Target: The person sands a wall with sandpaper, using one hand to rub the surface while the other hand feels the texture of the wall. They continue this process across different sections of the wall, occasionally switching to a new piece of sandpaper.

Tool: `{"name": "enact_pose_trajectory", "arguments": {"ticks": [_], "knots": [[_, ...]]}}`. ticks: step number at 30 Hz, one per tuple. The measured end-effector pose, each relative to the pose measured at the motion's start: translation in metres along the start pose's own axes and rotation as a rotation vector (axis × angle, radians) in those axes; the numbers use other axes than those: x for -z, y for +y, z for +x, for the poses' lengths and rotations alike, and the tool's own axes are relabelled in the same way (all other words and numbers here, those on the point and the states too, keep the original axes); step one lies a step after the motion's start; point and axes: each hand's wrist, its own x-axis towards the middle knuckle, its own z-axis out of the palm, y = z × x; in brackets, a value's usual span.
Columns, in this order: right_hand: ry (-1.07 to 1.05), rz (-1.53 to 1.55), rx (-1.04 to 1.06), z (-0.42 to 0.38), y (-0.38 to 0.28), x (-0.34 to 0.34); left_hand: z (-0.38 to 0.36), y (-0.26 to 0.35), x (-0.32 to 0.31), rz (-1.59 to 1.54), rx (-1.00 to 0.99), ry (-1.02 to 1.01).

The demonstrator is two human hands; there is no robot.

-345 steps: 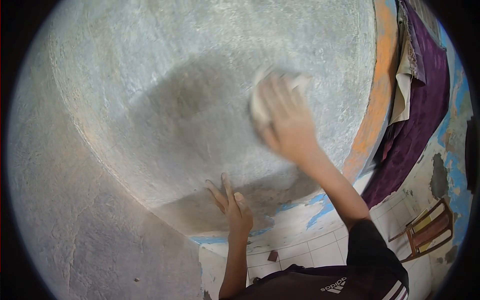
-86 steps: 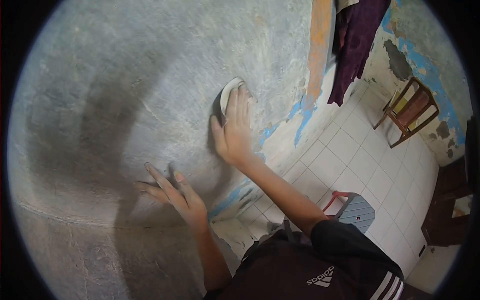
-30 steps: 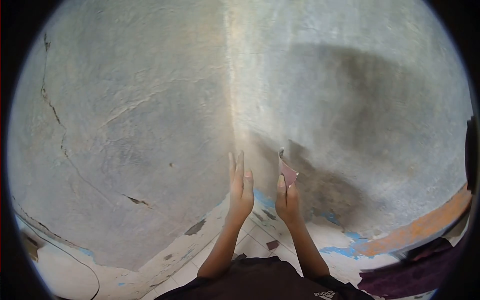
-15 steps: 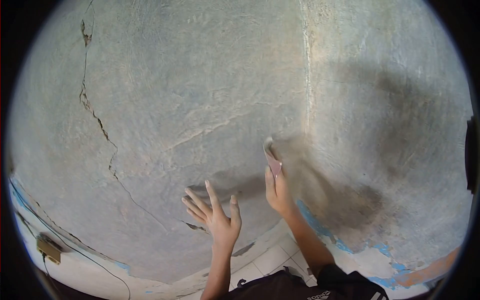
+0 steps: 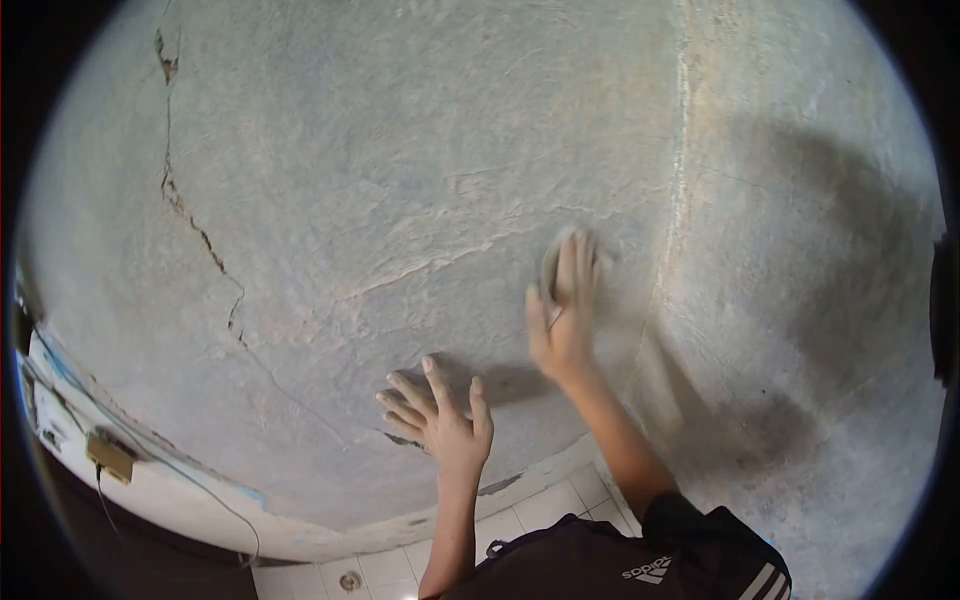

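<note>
My right hand [image 5: 568,315] presses a folded sheet of sandpaper [image 5: 549,268] flat against the rough grey plaster wall [image 5: 300,200]. Its fingers point upward over the sheet and are a little smeared by motion; the sheet's curled left edge shows beside them. Lower and to the left, my left hand [image 5: 450,425] has its fingers spread, fingertips at the wall, with nothing in it. A raised ridge [image 5: 430,265] in the plaster runs up toward the right between and above the hands.
A long crack [image 5: 205,240] runs down the wall on the left. The wall corner [image 5: 675,200] rises on the right. At the lower left hangs a power socket box [image 5: 110,456] with cables. White floor tiles [image 5: 385,570] and a floor drain [image 5: 349,581] show below.
My right hand has moved up and turned its fingers flat over the sandpaper against the wall. My left hand stays spread. The view has swung left, so the corner appears further right.
</note>
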Motion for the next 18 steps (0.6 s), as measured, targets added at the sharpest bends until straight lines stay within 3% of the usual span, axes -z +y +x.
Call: {"name": "enact_pose_trajectory", "arguments": {"ticks": [4,6,11,18], "knots": [[0.044,0.166,0.036,0.025,0.011,0.006,-0.002,0.010,0.000,0.018,0.072,-0.013],[-0.046,0.003,0.023,-0.014,0.014,-0.002,-0.007,0.010,0.001,-0.009,0.087,-0.055],[-0.202,-0.055,-0.009,-0.132,0.011,-0.024,-0.021,0.015,0.007,-0.063,0.132,-0.057],[-0.125,0.111,0.189,-0.007,0.001,-0.005,-0.020,0.020,0.032,-0.152,0.185,-0.048]]}}
